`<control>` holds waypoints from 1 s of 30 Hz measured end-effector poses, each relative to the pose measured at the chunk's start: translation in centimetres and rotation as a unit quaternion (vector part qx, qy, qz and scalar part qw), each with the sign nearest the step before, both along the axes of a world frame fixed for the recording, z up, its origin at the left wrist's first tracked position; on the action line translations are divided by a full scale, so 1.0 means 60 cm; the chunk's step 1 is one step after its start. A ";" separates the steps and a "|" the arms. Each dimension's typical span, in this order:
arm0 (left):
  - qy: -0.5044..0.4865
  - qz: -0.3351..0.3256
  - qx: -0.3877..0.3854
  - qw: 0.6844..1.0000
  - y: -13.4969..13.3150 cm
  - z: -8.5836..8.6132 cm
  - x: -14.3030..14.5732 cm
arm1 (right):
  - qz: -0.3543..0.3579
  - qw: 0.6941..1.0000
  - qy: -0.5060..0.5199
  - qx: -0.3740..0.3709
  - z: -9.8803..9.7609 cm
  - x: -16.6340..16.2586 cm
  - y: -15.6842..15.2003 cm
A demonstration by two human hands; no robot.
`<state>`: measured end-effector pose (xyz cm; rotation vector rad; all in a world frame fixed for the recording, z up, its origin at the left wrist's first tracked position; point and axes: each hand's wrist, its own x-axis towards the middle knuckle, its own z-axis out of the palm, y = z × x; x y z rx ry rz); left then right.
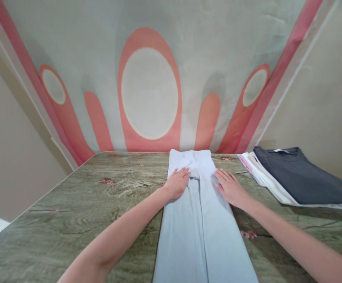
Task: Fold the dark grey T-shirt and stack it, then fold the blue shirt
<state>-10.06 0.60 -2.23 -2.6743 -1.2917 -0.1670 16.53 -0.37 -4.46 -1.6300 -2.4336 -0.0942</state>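
A pale blue-white garment (182, 236) lies lengthwise in front of me, its sides folded inward into a long strip. Its far end reaches the back edge of the table, and its near end runs out of view at the bottom. My left hand (178, 184) rests flat on the left fold, fingers stretched toward the middle seam. On the right side, my right hand (230, 188) lies with its fingers extended over the garment's outer edge. Neither hand grips the cloth.
The table (114, 212) has a wood-pattern cover with small pink flowers. At the right lies a stack of folded clothes, with a dark grey shirt (300, 177) on top of white ones (265, 179). Behind the table stands a wall panel (236, 51) with coral oval shapes.
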 end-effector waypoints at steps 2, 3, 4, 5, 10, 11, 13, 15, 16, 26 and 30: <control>0.000 -0.043 -0.029 0.999 -0.031 0.004 0.001 | 0.058 0.998 0.021 -0.030 0.007 -0.030 -0.027; -0.003 -0.061 -0.042 0.997 -0.043 0.006 0.002 | 0.087 0.995 0.031 -0.048 0.011 -0.044 -0.040; -0.008 -0.074 -0.055 0.996 -0.052 0.008 0.001 | 0.116 0.991 0.040 -0.063 0.015 -0.057 -0.052; -0.012 -0.082 -0.066 0.994 -0.059 0.009 0.000 | 0.142 0.986 0.046 -0.074 0.019 -0.066 -0.064; -0.044 -0.065 -0.083 0.994 -0.069 0.007 -0.002 | 0.236 0.961 0.053 -0.135 0.045 -0.067 -0.125; -0.051 -0.061 -0.082 0.993 -0.068 0.008 -0.001 | 0.254 0.954 0.054 -0.153 0.053 -0.063 -0.141; -0.068 -0.060 -0.082 0.992 -0.062 0.011 0.004 | 0.286 0.937 0.063 -0.190 0.071 -0.054 -0.178; -0.088 -0.060 -0.086 0.991 -0.054 0.017 0.012 | 0.315 0.917 0.077 -0.232 0.092 -0.047 -0.217; -0.101 -0.056 -0.087 0.989 -0.049 0.021 0.017 | 0.332 0.904 0.086 -0.256 0.104 -0.044 -0.236; -0.187 -0.034 -0.091 0.977 -0.022 0.019 0.055 | 0.190 0.939 0.229 -0.173 0.077 -0.010 -0.189; -0.179 0.003 -0.077 0.981 -0.025 0.014 0.032 | 0.147 0.976 0.134 -0.086 0.035 -0.004 -0.121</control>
